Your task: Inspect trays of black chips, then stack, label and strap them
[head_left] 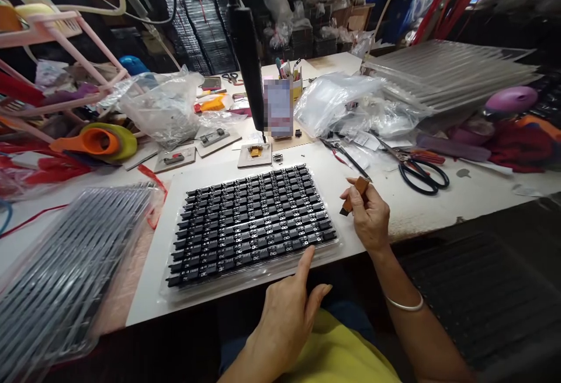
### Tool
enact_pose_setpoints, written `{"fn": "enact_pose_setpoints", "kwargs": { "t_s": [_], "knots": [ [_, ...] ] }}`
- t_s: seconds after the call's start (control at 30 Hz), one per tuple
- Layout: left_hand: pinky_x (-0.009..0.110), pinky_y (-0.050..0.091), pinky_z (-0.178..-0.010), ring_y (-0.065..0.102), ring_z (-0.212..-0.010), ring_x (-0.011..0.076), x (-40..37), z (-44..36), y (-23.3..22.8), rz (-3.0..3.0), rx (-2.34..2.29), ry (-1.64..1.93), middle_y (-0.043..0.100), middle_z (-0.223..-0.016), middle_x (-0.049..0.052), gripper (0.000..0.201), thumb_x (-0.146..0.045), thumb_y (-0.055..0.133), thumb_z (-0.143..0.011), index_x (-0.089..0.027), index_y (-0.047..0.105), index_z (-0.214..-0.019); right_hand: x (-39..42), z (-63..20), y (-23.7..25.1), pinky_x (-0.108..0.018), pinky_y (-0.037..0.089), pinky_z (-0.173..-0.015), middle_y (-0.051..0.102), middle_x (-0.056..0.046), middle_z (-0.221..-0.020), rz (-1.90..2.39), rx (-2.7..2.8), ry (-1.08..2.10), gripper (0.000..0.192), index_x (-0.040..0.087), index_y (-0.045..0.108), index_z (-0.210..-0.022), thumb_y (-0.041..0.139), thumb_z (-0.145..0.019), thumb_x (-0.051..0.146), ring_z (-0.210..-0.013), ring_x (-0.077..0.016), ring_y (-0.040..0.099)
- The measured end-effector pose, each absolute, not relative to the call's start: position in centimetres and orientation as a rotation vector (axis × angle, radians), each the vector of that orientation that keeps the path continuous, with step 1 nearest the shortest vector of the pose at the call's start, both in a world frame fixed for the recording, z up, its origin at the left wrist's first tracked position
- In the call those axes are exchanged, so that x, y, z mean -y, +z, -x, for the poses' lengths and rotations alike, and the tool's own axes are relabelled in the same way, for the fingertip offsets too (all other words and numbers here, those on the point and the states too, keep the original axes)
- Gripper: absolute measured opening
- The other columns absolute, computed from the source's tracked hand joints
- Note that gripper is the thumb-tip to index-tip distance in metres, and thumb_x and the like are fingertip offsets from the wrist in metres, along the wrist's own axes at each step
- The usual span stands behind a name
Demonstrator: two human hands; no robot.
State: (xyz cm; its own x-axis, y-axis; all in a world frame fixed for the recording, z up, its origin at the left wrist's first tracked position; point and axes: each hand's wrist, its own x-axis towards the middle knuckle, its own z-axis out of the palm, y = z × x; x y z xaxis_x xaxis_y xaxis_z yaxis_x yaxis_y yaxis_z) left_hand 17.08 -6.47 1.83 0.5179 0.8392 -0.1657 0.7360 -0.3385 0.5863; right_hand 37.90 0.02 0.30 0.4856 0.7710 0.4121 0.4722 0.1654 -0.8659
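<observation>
A clear plastic tray (256, 271) lies on the white table, filled with rows of small black parts (249, 219) that bear metal pins and white marks. My left hand (287, 307) is at the tray's near right corner, its index finger stretched to the edge and the thumb apart; it holds nothing. To the right of the tray, my right hand (370, 216) pinches a small flat brown piece with a dark end (355, 196), held above the table. Its exact kind is unclear. Beyond the tray, a small fixture block (255, 154) sits under a black upright tool (248, 61).
Black-handled scissors (423, 175) and tweezers (346, 158) lie at the right. Clear plastic bags (342, 96) lie farther back. At the left are stacked trays (74, 254), an orange tape dispenser (96, 142) and a pink rack (83, 38). A phone (279, 107) stands behind the fixture.
</observation>
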Motion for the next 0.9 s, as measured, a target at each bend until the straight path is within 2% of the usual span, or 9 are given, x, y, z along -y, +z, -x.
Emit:
{"fn": "enact_pose_setpoints", "kwargs": {
  "t_s": [0.2, 0.43, 0.53, 0.6, 0.7, 0.8, 0.87, 0.9],
  "knots": [
    [0.027, 0.04, -0.055, 0.057, -0.053, 0.0176, 6.2, -18.6, 2.5, -2.12, -1.241, 0.198, 0.063, -0.063, -0.001, 0.057, -0.041, 0.04, -0.094, -0.018, 0.028, -0.145, 0.1, -37.9, 0.4, -0.027, 0.048, -0.064, 0.065, -0.001, -0.077, 1.466, 1.153, 0.315, 0.031, 0.018, 0.06, -0.111, 0.048, -0.093, 0.04, -0.066, -0.0149, 0.06],
    [0.031, 0.044, -0.06, 0.059, -0.057, 0.02, 6.2, -20.0, 2.6, -2.097, -1.202, 0.201, 0.063, -0.065, 0.0, 0.059, -0.041, 0.043, -0.093, -0.019, 0.027, -0.145, 0.3, -37.9, 0.5, -0.026, 0.048, -0.063, 0.065, -0.001, -0.077, 1.469, 1.177, 0.307, 0.03, 0.018, 0.061, -0.111, 0.049, -0.092, 0.039, -0.063, -0.0135, 0.059],
    [0.027, 0.044, -0.058, 0.057, -0.054, 0.0155, 6.3, -19.5, 2.7, -1.997, -1.088, 0.344, 0.063, -0.064, -0.003, 0.057, -0.039, 0.045, -0.093, -0.022, 0.028, -0.145, 0.3, -38.0, 0.4, -0.028, 0.048, -0.063, 0.066, -0.002, -0.079, 1.49, 1.173, 0.313, 0.033, 0.018, 0.061, -0.113, 0.049, -0.092, 0.041, -0.065, -0.0145, 0.059],
    [0.022, 0.042, -0.053, 0.051, -0.049, 0.0108, 6.1, -17.6, 3.2, -1.91, -1.067, 0.561, 0.059, -0.061, -0.006, 0.051, -0.034, 0.047, -0.092, -0.023, 0.035, -0.14, 0.4, -38.1, 0.3, -0.028, 0.048, -0.063, 0.066, -0.003, -0.079, 1.503, 1.139, 0.341, 0.037, 0.018, 0.06, -0.116, 0.049, -0.091, 0.044, -0.066, -0.0152, 0.06],
    [0.019, 0.041, -0.054, 0.05, -0.05, 0.0084, 5.6, -11.8, 4.5, -1.841, -1.425, 1.098, 0.055, -0.059, -0.006, 0.032, -0.03, 0.05, -0.091, -0.022, 0.056, -0.121, 0.5, -38.0, 0.3, -0.031, 0.05, -0.064, 0.066, -0.003, -0.075, 1.502, 1.045, 0.403, 0.042, 0.019, 0.057, -0.121, 0.048, -0.091, 0.046, -0.067, -0.017, 0.061],
    [0.024, 0.046, -0.067, 0.056, -0.062, 0.0118, 5.7, -2.8, 5.7, -1.6, -2.201, 1.528, 0.06, -0.068, -0.002, 0.024, -0.032, 0.055, -0.088, -0.018, 0.065, -0.105, 0.6, -37.9, 0.6, -0.033, 0.05, -0.061, 0.059, -0.001, -0.066, 1.506, 0.979, 0.431, 0.044, 0.022, 0.06, -0.121, 0.054, -0.087, 0.049, -0.059, -0.0172, 0.057],
    [0.031, 0.047, -0.08, 0.06, -0.078, 0.0173, 6.7, 3.6, 6.1, -1.375, -2.632, 1.618, 0.063, -0.083, 0.002, 0.029, -0.034, 0.054, -0.087, -0.016, 0.066, -0.107, 0.7, -38.2, 0.7, -0.035, 0.048, -0.056, 0.055, 0.0, -0.061, 1.603, 0.999, 0.424, 0.043, 0.026, 0.064, -0.118, 0.057, -0.084, 0.051, -0.052, -0.0176, 0.053],
    [0.034, 0.044, -0.089, 0.059, -0.094, 0.0209, 7.4, 6.5, 6.1, -1.253, -2.772, 1.585, 0.062, -0.095, 0.004, 0.031, -0.033, 0.055, -0.086, -0.017, 0.064, -0.111, 0.7, -38.5, 0.7, -0.037, 0.047, -0.056, 0.055, -0.001, -0.059, 1.68, 1.047, 0.415, 0.043, 0.028, 0.065, -0.117, 0.056, -0.083, 0.053, -0.052, -0.019, 0.053]
  ]
}}
